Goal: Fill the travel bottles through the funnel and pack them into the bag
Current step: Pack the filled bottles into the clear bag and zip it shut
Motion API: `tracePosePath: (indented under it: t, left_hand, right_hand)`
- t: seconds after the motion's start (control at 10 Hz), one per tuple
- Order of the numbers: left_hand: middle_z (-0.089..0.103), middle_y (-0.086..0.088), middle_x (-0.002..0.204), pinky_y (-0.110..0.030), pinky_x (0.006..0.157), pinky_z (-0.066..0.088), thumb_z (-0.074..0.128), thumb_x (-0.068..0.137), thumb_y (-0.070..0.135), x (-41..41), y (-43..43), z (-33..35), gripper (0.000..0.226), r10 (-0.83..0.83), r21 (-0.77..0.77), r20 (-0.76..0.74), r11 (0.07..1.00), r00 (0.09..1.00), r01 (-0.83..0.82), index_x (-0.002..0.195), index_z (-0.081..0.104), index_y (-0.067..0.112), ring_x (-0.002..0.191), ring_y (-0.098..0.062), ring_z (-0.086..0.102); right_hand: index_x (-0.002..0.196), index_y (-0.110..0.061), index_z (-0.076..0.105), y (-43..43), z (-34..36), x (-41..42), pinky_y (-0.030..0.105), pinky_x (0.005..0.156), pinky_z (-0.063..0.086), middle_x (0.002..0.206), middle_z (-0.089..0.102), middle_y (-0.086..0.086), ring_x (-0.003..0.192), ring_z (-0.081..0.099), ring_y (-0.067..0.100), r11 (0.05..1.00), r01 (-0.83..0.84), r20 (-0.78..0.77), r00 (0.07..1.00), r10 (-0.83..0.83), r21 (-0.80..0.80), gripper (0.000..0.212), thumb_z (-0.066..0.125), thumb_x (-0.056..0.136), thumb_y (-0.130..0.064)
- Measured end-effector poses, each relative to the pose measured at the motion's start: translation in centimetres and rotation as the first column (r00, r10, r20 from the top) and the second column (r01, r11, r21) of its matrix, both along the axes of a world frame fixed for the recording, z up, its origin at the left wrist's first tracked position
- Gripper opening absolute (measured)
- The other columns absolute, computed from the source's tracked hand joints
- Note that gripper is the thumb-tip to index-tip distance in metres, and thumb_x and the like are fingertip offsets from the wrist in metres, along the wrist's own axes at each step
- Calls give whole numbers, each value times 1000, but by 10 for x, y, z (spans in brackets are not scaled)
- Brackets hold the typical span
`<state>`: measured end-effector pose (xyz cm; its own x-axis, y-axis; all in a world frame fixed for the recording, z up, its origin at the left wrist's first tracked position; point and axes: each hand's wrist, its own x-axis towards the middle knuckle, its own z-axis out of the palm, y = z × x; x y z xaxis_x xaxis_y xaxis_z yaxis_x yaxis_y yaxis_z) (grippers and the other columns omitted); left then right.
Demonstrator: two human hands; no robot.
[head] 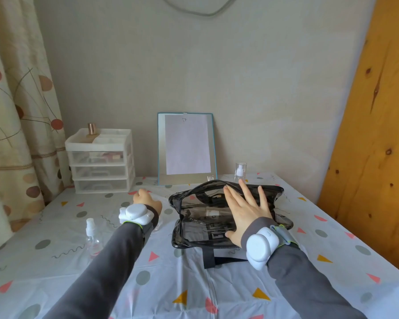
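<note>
Right hand: your right hand [244, 210] lies flat on the bag, fingers spread wide and pointing away from you, palm down on the clear side panel; it grips nothing.
Left hand: your left hand [145, 199] is out on the table just left of the bag, knuckles up and fingers curled away from the camera; you cannot tell whether it holds anything, since the wrist hides the fingers.
Wrists: each wrist carries a white device, one on the left [135, 214] and one on the right [260, 246], over grey sleeves.
Bag: the clear bag with black trim [194, 217] lies on its side in the middle of the table, its zipped edge toward the wall, a black strap [211, 256] trailing toward you.
Inside the bag: a pale shape shows through the panel, too unclear to name.
Near bottle: a clear spray bottle with a white top [92, 236] stands on the table beside your left forearm, well left of the bag.
Far bottle: a second clear bottle with a see-through cap [240, 170] stands behind the bag, near the wall.
Table: the tablecloth [194, 291] is pale with coloured triangles and grey dots.
Behind: a blue-framed board with a white sheet [187, 148] leans on the wall, and a white drawer unit [100, 162] sits in the far left corner with a copper-capped item [92, 129] on top.
Funnel: you cannot pick it out here.
</note>
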<state>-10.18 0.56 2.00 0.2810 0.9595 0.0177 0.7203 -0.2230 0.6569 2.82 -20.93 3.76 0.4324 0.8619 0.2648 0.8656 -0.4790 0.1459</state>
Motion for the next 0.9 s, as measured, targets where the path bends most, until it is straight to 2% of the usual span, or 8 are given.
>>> tracePosePath:
  t: [0.1,0.2,0.4,0.5,0.6,0.7,0.8,0.9]
  left_hand:
    - [41,-13,139,-43,105,34,47,89,31,-2,12,-8,57,-2,-46,-148,999,989,-5,139,29,10,125,-35,43]
    - [45,-6,140,-40,107,29,32,93,46,-4,18,-17,51,-21,-6,-284,1000,959,20,136,35,20,128,-29,41]
    - [57,-22,121,-36,92,42,51,93,21,6,16,-19,35,-19,24,-61,999,998,21,117,54,-4,113,-34,54]
    - [58,-22,121,-35,91,42,48,94,20,3,12,-15,33,0,52,-15,999,1000,1,116,55,-3,112,-33,54]
    - [56,-17,127,-37,99,38,41,97,27,-2,7,-5,35,64,87,83,994,995,-71,119,54,3,116,-32,52]
    - [59,-23,112,-35,80,38,41,96,31,-14,-6,22,35,125,186,340,962,932,-198,104,54,0,101,-38,55]
    - [61,-18,99,-35,77,44,45,93,38,-29,-28,52,35,40,276,514,938,857,-209,93,53,5,90,-37,59]
    - [65,-15,90,-46,73,56,51,92,35,-28,-54,68,35,-131,197,660,980,740,-2,99,57,2,75,-33,66]
  right_hand:
    - [146,-20,-12,1,1,1,54,109,-17,155,-13,-13,138,-30,17,1000,-6,-7,1000,6,-8,103,60,76,-41]
    - [145,-20,-12,2,-1,5,54,109,-18,155,-13,-13,137,-31,17,1000,0,-9,1000,0,-1,103,61,75,-41]
    - [145,-20,-14,4,-5,6,54,109,-18,155,-14,-13,137,-31,18,1000,17,3,1000,-17,-1,103,59,76,-42]
    - [145,-20,-16,4,-7,6,53,108,-20,155,-14,-12,137,-32,18,1000,23,6,1000,-23,14,105,60,75,-42]
    - [144,-21,-16,3,-9,5,53,108,-19,154,-14,-13,137,-32,18,1000,23,0,1000,-23,17,106,61,74,-41]
    - [145,-21,-15,4,-8,6,53,108,-19,154,-15,-14,137,-31,18,1000,21,-24,1000,-20,12,105,61,75,-40]
    - [145,-22,-13,5,-4,7,52,108,-19,155,-14,-13,138,-30,17,1000,16,-62,998,-15,13,104,62,75,-40]
    - [145,-22,-12,5,-2,8,52,108,-19,155,-12,-13,138,-30,16,1000,16,-77,997,-14,23,104,62,75,-39]
